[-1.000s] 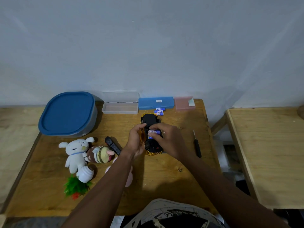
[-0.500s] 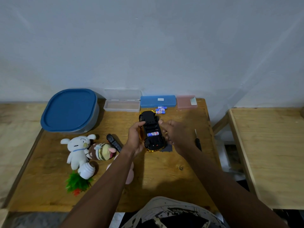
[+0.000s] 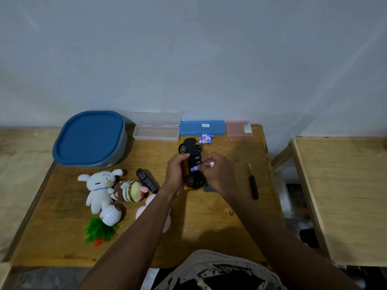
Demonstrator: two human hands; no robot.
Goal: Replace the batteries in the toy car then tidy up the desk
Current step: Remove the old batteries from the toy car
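While we work at the wooden surface (image 3: 209, 227), the biggest thing on it is the blue-lidded tub (image 3: 90, 139) at the far left, then the plush toys (image 3: 113, 191) near the front left and the three slim cases (image 3: 202, 127) along the wall. Our left hand (image 3: 174, 172) has its grip closed around the upturned toy car (image 3: 191, 162), holding it mid-surface with the battery bay facing up and one battery (image 3: 194, 168) seated. Our right hand (image 3: 217, 172) pinches a second battery (image 3: 212, 164) just beside the bay. Spare batteries (image 3: 205, 139) lie near the car's far end, the screwdriver (image 3: 253, 183) to our right, and the dark bay cover (image 3: 209, 189) sits under our right wrist. We judge the risks to be reversed polarity, mixing old cells with new, or our wrist knocking the cover away.
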